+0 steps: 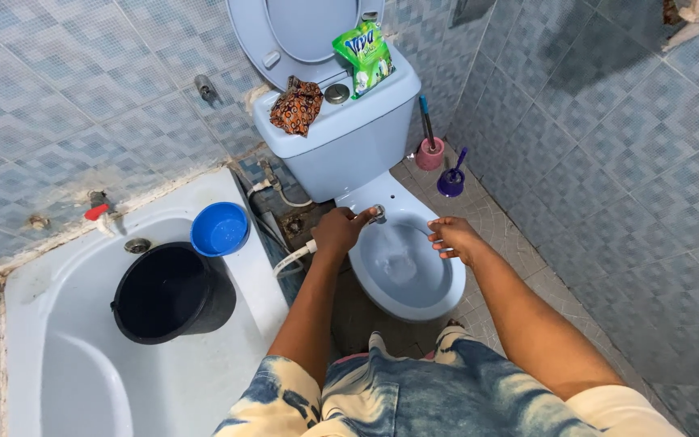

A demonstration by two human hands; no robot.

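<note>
Head view, looking down into a tiled bathroom. Left hand [340, 231] is closed around the handle of a hand-held bidet sprayer [375, 214], with the metal nozzle projecting past the fingers over the far left edge of the toilet bowl [446, 283]. A white hose [293, 259] runs from the base of the sprayer down and left toward the gap between the bowl and the bathtub [58, 340].

Right hand [453, 237] holds nothing; its fingers are extended and slightly apart, positioned above the right rim of the bowl. Contact with the rim cannot be confirmed.

The bowl is pale blue and stands centre frame. Its seat and lid [301, 32] are raised against the far wall. On the cistern [349, 137] behind it lie a crumpled patterned cloth [296, 105] at the left, a round metal flush button [336, 93] in the middle, and a green sachet [364, 57] at the right, leaning upright.

To the right of the cistern, on the floor, stand a pink brush holder [429, 152] and just beside it a purple brush holder [451, 181].

At left, the bathtub contains a black bucket [173, 293]. A blue bowl [219, 229] sits on the tub edge, touching the bucket's far side. A tap with a red handle [97, 212] is mounted at the tub's far left.
</note>
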